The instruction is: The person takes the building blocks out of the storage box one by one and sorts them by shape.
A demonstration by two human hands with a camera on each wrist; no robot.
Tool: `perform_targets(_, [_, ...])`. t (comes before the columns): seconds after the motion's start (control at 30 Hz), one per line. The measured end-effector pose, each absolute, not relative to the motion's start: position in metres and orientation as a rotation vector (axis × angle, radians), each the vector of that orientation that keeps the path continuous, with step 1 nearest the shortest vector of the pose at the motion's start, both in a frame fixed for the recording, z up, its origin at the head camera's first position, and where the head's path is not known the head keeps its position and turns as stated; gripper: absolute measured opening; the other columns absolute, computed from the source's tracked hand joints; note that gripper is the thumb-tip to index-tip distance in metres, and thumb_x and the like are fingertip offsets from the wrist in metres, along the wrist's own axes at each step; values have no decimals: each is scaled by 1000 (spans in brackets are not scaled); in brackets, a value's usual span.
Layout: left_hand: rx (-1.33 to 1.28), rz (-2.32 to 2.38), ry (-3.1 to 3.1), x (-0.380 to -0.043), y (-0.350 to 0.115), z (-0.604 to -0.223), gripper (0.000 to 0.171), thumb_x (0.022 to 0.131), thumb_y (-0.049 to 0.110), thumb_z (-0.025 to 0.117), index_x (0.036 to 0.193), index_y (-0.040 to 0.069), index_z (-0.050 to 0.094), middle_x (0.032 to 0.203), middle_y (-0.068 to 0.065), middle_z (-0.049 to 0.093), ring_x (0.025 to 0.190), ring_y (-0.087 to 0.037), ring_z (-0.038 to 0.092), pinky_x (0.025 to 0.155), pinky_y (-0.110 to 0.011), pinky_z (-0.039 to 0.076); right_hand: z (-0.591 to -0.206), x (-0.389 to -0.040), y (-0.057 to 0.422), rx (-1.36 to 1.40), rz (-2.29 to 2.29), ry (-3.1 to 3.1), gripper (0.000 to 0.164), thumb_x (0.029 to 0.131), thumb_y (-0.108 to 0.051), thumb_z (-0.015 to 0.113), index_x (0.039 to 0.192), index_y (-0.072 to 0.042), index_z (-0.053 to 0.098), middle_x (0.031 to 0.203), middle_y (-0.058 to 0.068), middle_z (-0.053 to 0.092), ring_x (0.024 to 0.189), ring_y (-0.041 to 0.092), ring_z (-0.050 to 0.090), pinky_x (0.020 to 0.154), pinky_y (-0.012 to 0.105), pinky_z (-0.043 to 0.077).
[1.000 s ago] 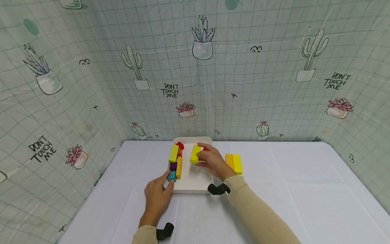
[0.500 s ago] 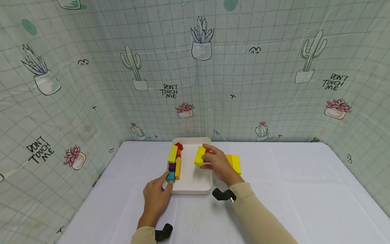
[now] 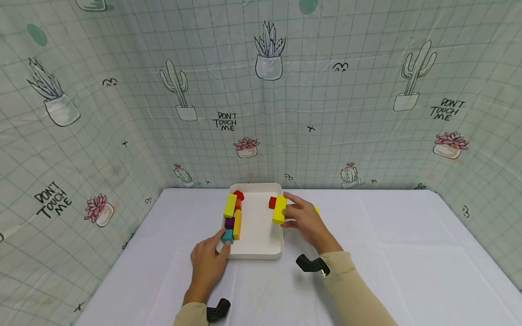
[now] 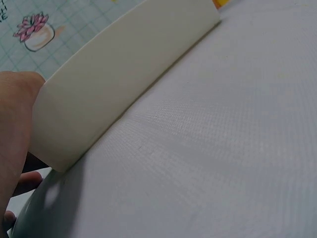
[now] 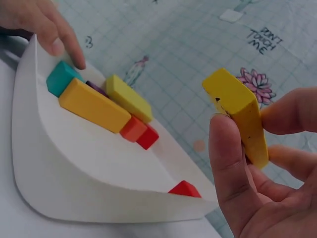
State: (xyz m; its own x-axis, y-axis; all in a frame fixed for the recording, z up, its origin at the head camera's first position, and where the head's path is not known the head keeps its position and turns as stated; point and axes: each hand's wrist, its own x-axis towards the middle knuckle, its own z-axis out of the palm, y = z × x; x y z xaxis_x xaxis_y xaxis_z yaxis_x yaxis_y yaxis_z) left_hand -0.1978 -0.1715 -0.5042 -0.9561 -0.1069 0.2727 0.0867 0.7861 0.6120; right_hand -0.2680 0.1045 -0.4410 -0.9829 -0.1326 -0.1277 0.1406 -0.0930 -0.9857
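In the head view my right hand pinches a yellow wooden block over the right rim of a white tray. Thumb and fingertips press opposite sides of this block in the right wrist view. My left hand grips the tray's near left corner, its thumb and a finger lying over the rim beside a teal block. Along the tray's left side are an orange-yellow block, a purple block, a paler yellow block, an orange block and a red block.
Another red block sits inside the tray by its right wall. Behind my right hand a yellow block on the white-covered table is mostly hidden. A patterned cloth stands along the back and sides.
My right hand has carried the yellow block rightward, from over the tray's middle to its right rim. The red block at the right has come into fuller view. The left hand stays put.
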Motion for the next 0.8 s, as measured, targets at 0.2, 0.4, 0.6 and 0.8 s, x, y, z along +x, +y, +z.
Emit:
perform_targets(0.2, [18, -941, -2676, -198, -171, -504, 45, 97, 27, 62, 140, 12, 61, 131, -14, 65, 125, -37, 52, 109, -62, 22, -443, -261, 111, 29, -2179, 2014, 64, 92, -7, 59, 153, -18, 44, 132, 18, 58, 93, 30, 65, 78, 36, 59])
perform_targets(0.4, [21, -954, -2677, -198, -170, -503, 45, 97, 27, 61, 140, 12, 61, 131, -15, 65, 125, -37, 51, 109, -63, 22, -444, -257, 118, 20, -2183, 2028, 63, 92, -7, 59, 153, -18, 45, 133, 20, 56, 93, 29, 64, 78, 36, 59])
perform_targets(0.6, [19, -963, -2678, -198, -170, -503, 45, 98, 27, 61, 140, 12, 60, 131, -15, 65, 126, -38, 51, 110, -64, 20, -447, -256, 128, 59, -2208, 2031, 62, 92, -4, 58, 152, -17, 46, 130, 20, 55, 90, 27, 63, 76, 36, 60])
perform_targets(0.8, [20, -960, -2680, -197, -171, -503, 45, 97, 27, 61, 140, 12, 61, 131, -15, 65, 126, -38, 50, 110, -64, 20, -448, -255, 138, 73, -2187, 2074, 63, 93, -5, 57, 153, -16, 43, 132, 21, 53, 87, 27, 62, 75, 35, 60])
